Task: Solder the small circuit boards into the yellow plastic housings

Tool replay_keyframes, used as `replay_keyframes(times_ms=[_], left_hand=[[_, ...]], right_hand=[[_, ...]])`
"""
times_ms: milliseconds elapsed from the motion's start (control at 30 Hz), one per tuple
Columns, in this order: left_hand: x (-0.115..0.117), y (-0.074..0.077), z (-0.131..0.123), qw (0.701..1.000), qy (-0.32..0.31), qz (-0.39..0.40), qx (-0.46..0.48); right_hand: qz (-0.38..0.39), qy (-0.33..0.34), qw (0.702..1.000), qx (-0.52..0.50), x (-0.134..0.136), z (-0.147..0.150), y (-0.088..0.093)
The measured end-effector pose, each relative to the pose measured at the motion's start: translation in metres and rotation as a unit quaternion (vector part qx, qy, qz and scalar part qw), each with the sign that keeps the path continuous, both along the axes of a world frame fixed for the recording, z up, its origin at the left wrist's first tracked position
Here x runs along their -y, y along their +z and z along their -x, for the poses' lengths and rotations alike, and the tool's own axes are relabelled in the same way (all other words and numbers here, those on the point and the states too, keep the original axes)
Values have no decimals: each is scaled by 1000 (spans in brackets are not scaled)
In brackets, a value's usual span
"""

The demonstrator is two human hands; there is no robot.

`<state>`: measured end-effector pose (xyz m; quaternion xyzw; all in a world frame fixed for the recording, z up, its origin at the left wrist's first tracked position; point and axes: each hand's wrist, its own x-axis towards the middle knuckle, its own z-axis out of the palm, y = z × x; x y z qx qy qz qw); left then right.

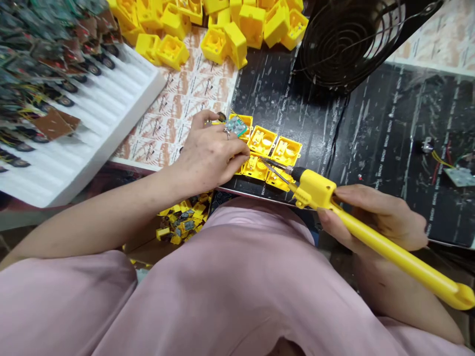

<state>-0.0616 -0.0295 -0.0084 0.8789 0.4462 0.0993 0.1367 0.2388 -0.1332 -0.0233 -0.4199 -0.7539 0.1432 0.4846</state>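
My right hand (pixel 374 217) grips a yellow soldering iron (pixel 386 247) with a solder-feed guide at its front. Its thin metal tip reaches down into one of several small open yellow plastic housings (pixel 285 151), set in two rows at the table edge. My left hand (pixel 211 153), with a ring on one finger, lies over the left end of these rows. Its fingers are bent and drawn together by the housings; what they pinch is hidden. Just beyond the knuckles sits a small green circuit board (pixel 236 126), and a dark round part (pixel 221 116) shows by a fingertip.
A white foam tray (pixel 137 74) at the left bears many circuit boards with wires. Yellow housings (pixel 252 24) are heaped at the back. A black fan (pixel 345 44) stands back right. A wired board (pixel 460 175) lies far right. Below the table, a box (pixel 144 240) holds yellow parts.
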Motion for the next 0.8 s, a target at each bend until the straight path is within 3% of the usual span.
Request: replay_keyframes(times_ms=[67,267,600,800], left_hand=[[0,-1,-1,1000,-12,-15,-21],[-1,-6,-3,998,-15,-43,-40],[-6,4,-12,996,-16,-6,-90],[-7,6,-12,998,-20,22,-56]], right_hand=[[25,-15,999,18,-1,3,1],[-66,54,996,5,-12,11,3],[-15,83,990,114,-10,9,13],[2,78,994,77,-10,2,10]])
